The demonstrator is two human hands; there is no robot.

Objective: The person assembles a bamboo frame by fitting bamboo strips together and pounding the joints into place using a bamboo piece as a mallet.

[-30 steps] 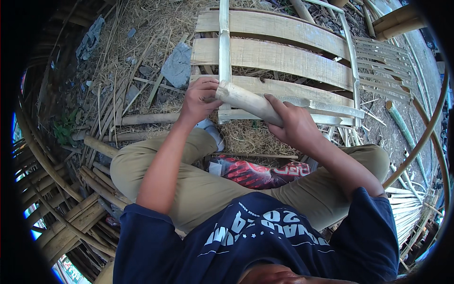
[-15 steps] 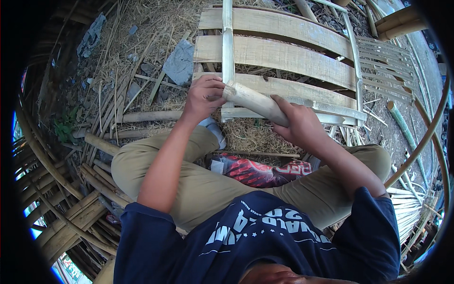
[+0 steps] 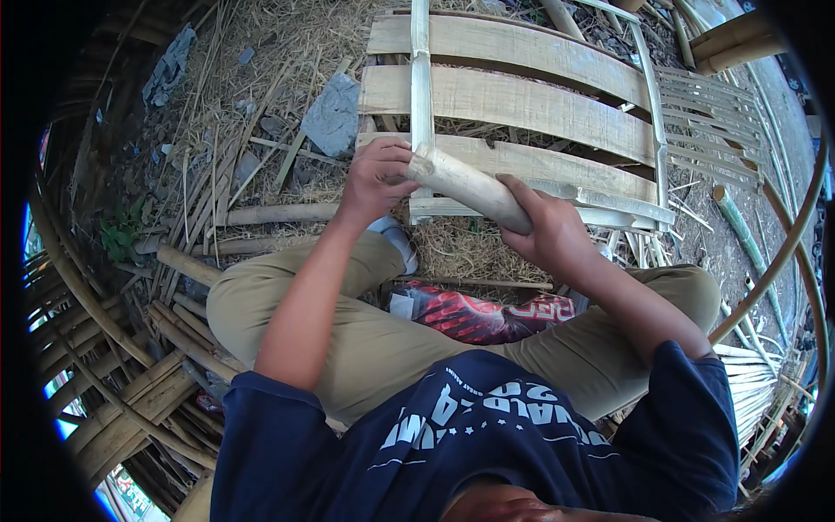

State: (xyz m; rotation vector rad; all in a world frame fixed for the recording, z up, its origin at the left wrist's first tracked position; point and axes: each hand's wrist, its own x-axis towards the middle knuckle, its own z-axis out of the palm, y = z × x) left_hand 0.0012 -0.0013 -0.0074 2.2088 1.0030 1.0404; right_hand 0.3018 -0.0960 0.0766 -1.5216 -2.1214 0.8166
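Head view: pole (image 3: 470, 188) extends leftward from right hand (image 3: 557, 231).

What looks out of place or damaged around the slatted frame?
A crumpled grey-blue scrap lies in the straw, left of the slatted frame, and looks like discarded litter. The pale bamboo tube in the right hand shows no obvious break.

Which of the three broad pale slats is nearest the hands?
The lowest slat in the picture, partly hidden by the bamboo tube in the right hand; the upper two slats lie farther.
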